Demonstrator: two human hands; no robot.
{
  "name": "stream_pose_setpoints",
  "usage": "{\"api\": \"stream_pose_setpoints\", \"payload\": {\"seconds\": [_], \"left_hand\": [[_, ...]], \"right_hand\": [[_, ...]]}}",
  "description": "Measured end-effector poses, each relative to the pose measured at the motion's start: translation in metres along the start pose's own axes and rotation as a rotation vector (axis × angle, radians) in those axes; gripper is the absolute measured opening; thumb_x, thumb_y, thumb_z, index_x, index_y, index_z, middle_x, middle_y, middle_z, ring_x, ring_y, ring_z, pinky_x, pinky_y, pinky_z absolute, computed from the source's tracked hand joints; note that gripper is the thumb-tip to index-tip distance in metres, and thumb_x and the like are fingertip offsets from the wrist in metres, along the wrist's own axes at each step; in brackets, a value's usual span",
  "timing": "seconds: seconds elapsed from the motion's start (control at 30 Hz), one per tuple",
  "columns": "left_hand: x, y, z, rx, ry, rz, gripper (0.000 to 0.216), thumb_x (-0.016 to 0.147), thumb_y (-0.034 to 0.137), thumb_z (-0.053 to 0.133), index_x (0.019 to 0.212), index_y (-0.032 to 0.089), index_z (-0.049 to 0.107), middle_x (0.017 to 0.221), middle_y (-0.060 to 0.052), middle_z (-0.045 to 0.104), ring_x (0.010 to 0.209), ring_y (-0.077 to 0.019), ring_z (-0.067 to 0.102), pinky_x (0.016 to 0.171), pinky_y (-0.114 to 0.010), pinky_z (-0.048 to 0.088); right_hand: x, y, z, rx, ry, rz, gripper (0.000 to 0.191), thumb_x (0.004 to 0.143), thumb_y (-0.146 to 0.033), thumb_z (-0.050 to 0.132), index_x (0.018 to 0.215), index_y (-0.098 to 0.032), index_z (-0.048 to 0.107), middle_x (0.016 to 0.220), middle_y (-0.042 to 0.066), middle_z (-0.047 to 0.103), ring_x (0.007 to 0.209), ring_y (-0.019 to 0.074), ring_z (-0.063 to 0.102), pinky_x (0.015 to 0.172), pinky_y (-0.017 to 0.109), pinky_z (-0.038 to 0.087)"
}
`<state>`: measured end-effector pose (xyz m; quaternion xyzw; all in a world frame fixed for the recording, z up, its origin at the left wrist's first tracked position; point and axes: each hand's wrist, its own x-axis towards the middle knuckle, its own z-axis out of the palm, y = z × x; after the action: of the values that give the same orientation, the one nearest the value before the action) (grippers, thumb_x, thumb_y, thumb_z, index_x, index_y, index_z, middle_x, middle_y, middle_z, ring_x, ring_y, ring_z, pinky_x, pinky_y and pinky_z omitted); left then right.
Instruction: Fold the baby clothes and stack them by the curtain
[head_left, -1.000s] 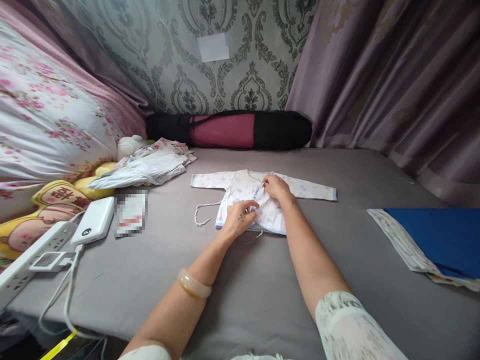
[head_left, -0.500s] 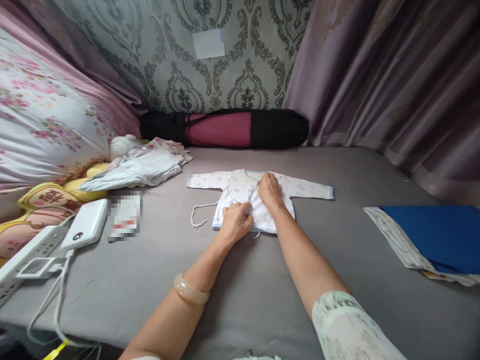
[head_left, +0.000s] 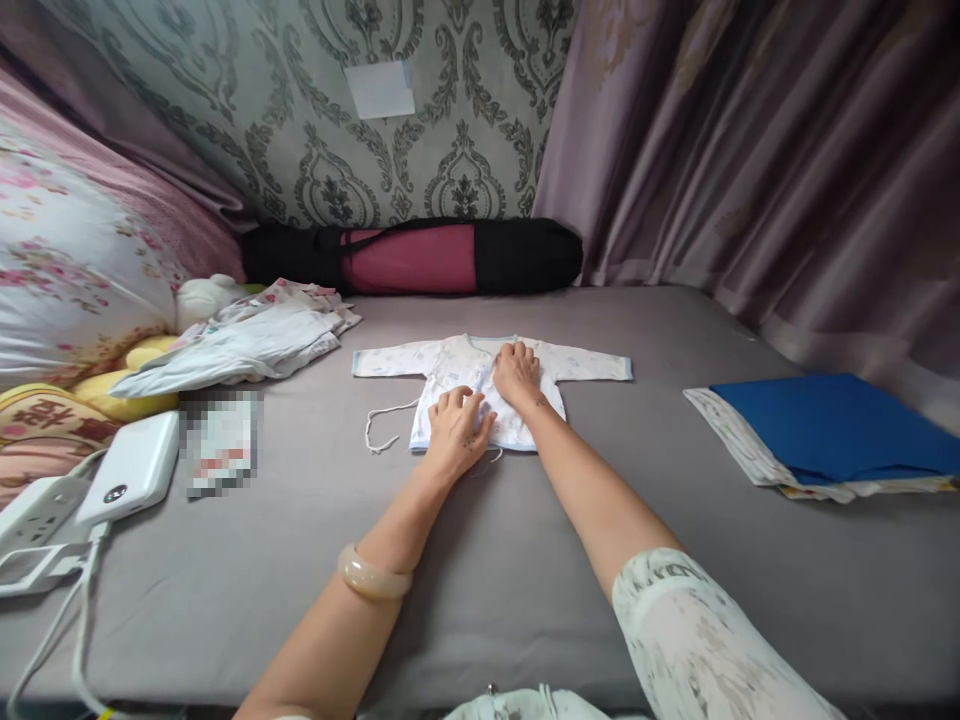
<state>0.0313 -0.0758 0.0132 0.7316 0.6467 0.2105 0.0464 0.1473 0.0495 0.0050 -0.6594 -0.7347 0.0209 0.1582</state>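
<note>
A small white baby shirt (head_left: 451,362) with a pale print and light-blue trim lies flat on the grey sheet, its sleeves stretched to both sides. My left hand (head_left: 455,432) rests on the lower front, open, with fingers spread and thumb out to the right. Just below the neckline, my right hand (head_left: 519,375) has its fingers bent down and closed on the cloth; its fingertips are partly hidden. A thin white tie string (head_left: 371,428) trails from the shirt's left side, and a short string end shows under the bottom hem.
At the left lie crumpled light clothes (head_left: 247,340), a blurred packet (head_left: 223,445), a white power bank (head_left: 135,465) with cables, and a power strip (head_left: 37,510). Folded blue cloth (head_left: 832,425) lies right. A black-and-red long bag (head_left: 409,258) lies along the wall.
My left hand has loosened from bunched fingers to spread ones over the shirt front. My right hand stays near the neckline. The whole view has shifted, so things appear further left.
</note>
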Motion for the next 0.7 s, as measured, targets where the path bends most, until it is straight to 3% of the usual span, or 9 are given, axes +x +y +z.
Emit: {"api": "stream_pose_setpoints", "payload": {"seconds": [0.13, 0.23, 0.33, 0.5, 0.7], "left_hand": [[-0.001, 0.001, 0.002, -0.022, -0.003, 0.099, 0.036, 0.097, 0.036, 0.041, 0.127, 0.024, 0.054, 0.136, -0.009, 0.054, 0.126, -0.0244, 0.045, 0.1, -0.043, 0.034], [-0.002, 0.003, 0.003, -0.018, -0.069, 0.115, 0.04, 0.097, 0.036, 0.038, 0.134, 0.023, 0.05, 0.144, -0.009, 0.05, 0.137, -0.0246, 0.036, 0.109, -0.046, 0.028], [-0.003, 0.006, 0.002, 0.013, -0.171, 0.082, 0.048, 0.098, 0.04, 0.034, 0.141, 0.022, 0.044, 0.153, -0.009, 0.039, 0.145, -0.0273, 0.024, 0.115, -0.051, 0.02], [-0.004, 0.008, -0.001, 0.085, -0.319, 0.04, 0.058, 0.098, 0.049, 0.027, 0.15, 0.023, 0.033, 0.16, -0.008, 0.023, 0.149, -0.0328, 0.011, 0.116, -0.057, 0.015], [-0.005, 0.006, -0.004, 0.099, -0.364, 0.043, 0.063, 0.097, 0.054, 0.027, 0.152, 0.022, 0.03, 0.162, -0.01, 0.017, 0.148, -0.0354, 0.009, 0.116, -0.059, 0.012]], "right_hand": [[-0.019, 0.009, -0.019, 0.041, -0.176, -0.149, 0.04, 0.096, -0.021, 0.031, 0.129, -0.014, 0.052, 0.138, 0.014, 0.051, 0.128, 0.0265, 0.043, 0.105, 0.037, 0.032], [-0.039, 0.02, -0.029, 0.009, -0.221, -0.18, 0.053, 0.099, -0.031, 0.026, 0.146, -0.009, 0.035, 0.155, 0.013, 0.033, 0.144, 0.0262, 0.021, 0.116, 0.04, 0.016], [-0.055, 0.032, -0.032, -0.045, -0.255, -0.16, 0.064, 0.1, -0.043, 0.021, 0.151, -0.005, 0.026, 0.161, 0.014, 0.018, 0.148, 0.0273, 0.007, 0.119, 0.044, 0.003], [-0.065, 0.047, -0.031, -0.072, -0.294, -0.143, 0.068, 0.1, -0.051, 0.015, 0.154, -0.01, 0.024, 0.161, 0.013, 0.017, 0.148, 0.0277, 0.008, 0.118, 0.048, 0.005], [-0.064, 0.05, -0.028, -0.087, -0.273, -0.15, 0.068, 0.099, -0.052, 0.014, 0.154, -0.012, 0.024, 0.161, 0.013, 0.018, 0.148, 0.0273, 0.01, 0.118, 0.048, 0.006]]}}
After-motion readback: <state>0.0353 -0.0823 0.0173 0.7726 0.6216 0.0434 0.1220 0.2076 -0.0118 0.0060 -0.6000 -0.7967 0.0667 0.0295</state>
